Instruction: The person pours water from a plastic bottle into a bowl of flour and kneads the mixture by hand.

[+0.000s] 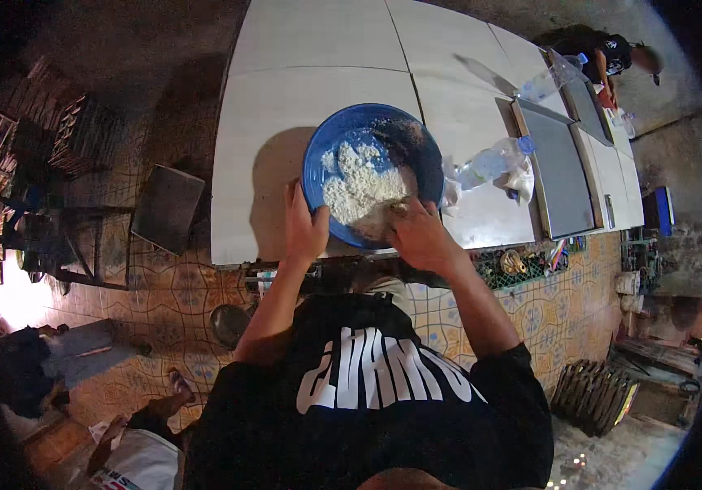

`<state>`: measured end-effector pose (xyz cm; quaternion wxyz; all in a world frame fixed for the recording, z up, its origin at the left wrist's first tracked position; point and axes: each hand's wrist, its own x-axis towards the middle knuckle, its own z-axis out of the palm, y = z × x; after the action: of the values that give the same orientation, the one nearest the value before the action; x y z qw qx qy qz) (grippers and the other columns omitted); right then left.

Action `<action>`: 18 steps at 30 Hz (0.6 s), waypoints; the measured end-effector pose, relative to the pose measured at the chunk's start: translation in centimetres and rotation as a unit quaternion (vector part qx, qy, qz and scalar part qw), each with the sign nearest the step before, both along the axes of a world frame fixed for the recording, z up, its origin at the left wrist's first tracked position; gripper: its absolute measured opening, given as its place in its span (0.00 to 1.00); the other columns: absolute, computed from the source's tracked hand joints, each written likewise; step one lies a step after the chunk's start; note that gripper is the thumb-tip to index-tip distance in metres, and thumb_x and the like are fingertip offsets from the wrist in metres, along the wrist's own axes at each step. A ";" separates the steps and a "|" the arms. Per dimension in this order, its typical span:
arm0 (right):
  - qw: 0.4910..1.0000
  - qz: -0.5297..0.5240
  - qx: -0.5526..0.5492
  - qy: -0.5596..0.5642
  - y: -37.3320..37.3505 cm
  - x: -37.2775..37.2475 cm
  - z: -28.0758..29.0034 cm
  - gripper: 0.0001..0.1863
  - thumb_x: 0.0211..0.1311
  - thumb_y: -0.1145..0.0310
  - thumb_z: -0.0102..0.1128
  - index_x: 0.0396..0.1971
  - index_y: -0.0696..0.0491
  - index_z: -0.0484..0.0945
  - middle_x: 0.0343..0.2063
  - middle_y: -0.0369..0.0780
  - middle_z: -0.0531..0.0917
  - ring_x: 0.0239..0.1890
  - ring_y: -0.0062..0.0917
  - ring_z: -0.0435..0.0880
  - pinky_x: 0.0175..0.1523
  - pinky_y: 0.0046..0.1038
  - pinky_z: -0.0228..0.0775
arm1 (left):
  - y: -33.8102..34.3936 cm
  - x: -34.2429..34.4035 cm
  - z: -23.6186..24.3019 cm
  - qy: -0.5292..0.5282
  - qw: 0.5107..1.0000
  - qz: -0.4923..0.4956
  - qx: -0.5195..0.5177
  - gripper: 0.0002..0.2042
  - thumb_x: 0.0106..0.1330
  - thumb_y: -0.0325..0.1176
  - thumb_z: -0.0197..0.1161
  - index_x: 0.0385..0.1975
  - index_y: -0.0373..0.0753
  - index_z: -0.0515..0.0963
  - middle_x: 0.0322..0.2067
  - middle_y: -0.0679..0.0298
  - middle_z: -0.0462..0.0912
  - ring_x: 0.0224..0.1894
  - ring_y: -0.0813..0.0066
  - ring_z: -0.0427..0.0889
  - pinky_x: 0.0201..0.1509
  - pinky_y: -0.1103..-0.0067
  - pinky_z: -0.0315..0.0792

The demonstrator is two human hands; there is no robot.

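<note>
A blue round bowl (316, 135) stands near the front edge of the light-coloured table. Crumbly white flour (361, 181) lies heaped in it, with a thinner dusting up the far right wall. My left hand (305, 227) grips the bowl's left rim, thumb on the inner side. Over the near right rim reaches my right hand (422, 235), its fingers curled down into the flour. The fingertips are partly hidden there.
Right of the bowl lie a clear plastic bottle (488, 166), plastic bags (517, 184) and a grey tray (559, 175). Another bottle (547, 82) is farther back. A person (604, 61) is at the table's far right; others are at lower left. A green crate (522, 268) sits below the edge.
</note>
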<state>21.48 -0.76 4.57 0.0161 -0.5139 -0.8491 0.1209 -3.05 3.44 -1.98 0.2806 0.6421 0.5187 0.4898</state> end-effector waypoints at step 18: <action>0.996 -0.011 0.014 -0.084 2.4 0.1 1.7 0.16 0.70 0.56 0.54 0.37 0.51 0.87 0.43 0.41 0.85 0.57 0.40 0.72 0.58 0.50 0.58 | -0.6 0.0 -0.4 0.001 1.000 0.006 0.002 0.26 0.63 0.34 0.58 0.60 0.32 0.69 0.56 0.43 0.72 0.58 0.41 0.68 0.67 0.52 0.60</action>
<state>21.59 1.65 6.29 -0.0466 -0.5313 -0.8434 0.0650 -3.02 2.82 -2.35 0.2760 0.6397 0.5218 0.4922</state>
